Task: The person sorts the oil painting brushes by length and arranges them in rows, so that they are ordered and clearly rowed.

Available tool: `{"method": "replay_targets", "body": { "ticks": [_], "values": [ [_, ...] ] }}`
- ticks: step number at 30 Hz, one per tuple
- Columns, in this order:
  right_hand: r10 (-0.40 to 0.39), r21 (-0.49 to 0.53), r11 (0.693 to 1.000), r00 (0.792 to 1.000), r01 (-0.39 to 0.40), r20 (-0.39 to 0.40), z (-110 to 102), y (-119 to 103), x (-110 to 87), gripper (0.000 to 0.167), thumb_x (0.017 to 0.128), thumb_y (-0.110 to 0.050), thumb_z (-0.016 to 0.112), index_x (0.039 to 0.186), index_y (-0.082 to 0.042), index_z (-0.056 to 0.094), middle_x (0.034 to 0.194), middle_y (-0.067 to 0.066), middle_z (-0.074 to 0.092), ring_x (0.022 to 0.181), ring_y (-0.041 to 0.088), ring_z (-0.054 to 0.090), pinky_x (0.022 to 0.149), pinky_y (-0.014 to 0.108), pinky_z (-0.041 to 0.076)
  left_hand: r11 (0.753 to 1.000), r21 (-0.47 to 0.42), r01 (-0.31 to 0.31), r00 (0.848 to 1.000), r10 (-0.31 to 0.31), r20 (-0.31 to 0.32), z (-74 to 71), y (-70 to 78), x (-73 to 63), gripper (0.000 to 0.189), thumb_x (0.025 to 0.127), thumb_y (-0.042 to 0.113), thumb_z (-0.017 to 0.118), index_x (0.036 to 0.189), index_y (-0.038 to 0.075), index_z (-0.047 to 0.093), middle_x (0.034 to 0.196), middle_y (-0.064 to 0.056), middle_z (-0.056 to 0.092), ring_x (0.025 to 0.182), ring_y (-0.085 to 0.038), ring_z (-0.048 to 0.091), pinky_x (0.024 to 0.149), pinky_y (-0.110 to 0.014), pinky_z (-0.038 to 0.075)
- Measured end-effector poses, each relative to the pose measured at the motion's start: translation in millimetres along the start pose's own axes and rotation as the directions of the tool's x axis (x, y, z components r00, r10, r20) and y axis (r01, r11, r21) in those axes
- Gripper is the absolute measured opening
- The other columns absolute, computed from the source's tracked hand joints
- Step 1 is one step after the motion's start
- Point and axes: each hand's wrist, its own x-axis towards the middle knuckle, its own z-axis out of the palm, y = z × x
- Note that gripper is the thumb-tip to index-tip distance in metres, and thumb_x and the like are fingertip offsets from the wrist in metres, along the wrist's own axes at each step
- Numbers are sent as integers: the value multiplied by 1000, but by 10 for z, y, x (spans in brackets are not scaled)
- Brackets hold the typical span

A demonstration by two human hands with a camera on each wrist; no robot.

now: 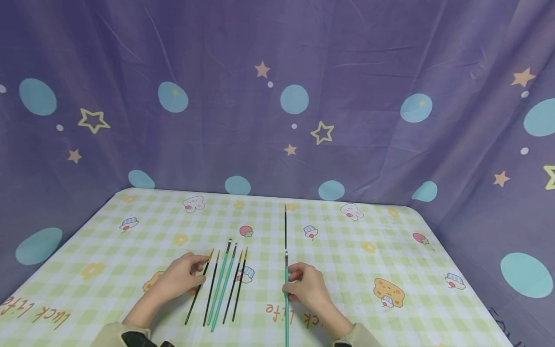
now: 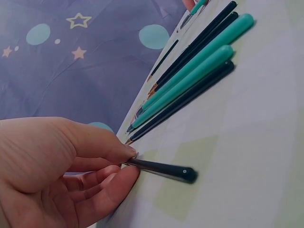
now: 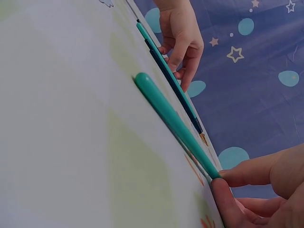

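Note:
Between thumb and fingers, my left hand (image 1: 179,276) pinches a black-handled paintbrush (image 1: 192,305), the leftmost of a row. Its dark handle end (image 2: 166,169) points away from the fingers in the left wrist view. My right hand (image 1: 310,287) pinches a teal paintbrush (image 1: 286,313) near its bristle end; the teal handle (image 3: 168,116) slants along the tablecloth in the right wrist view. Beyond that brush's tip, in line with it, lies a thin black paintbrush (image 1: 285,231). Right of my left hand are two teal paintbrushes (image 1: 220,284) and several black ones (image 1: 236,294), bristles pointing away from me.
A green-and-white checked tablecloth (image 1: 347,250) with printed cakes, flowers and lettering covers the table. Behind it and at both sides hangs a purple curtain (image 1: 225,140) with stars and blue ovals. The row of brushes lies close together, left of my right hand.

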Motion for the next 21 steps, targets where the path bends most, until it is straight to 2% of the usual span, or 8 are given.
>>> {"method": "replay_targets", "body": {
  "ticks": [9, 21],
  "values": [
    [-4, -24, 1000, 1000, 3, -18, 7, 26, 22, 36, 68, 0, 70, 103, 1, 61, 78, 4, 58, 55, 11, 59, 48, 23, 53, 1000, -12, -8, 1000, 7, -6, -3, 6, -6, 47, 78, 3, 63, 123, -3, 53, 84, -5, 45, 50, -14, 46, 44, -26, 49],
    [-14, 3, 1000, 1000, 14, -15, 6, 28, 13, 36, 69, 0, 69, 104, 2, 61, 78, 4, 58, 56, 11, 58, 48, 23, 53, 1000, -23, -16, 1000, 17, 13, -17, 5, -10, 48, 78, 4, 64, 124, -3, 52, 85, -5, 46, 52, -14, 46, 44, -25, 49]
  ]
}}
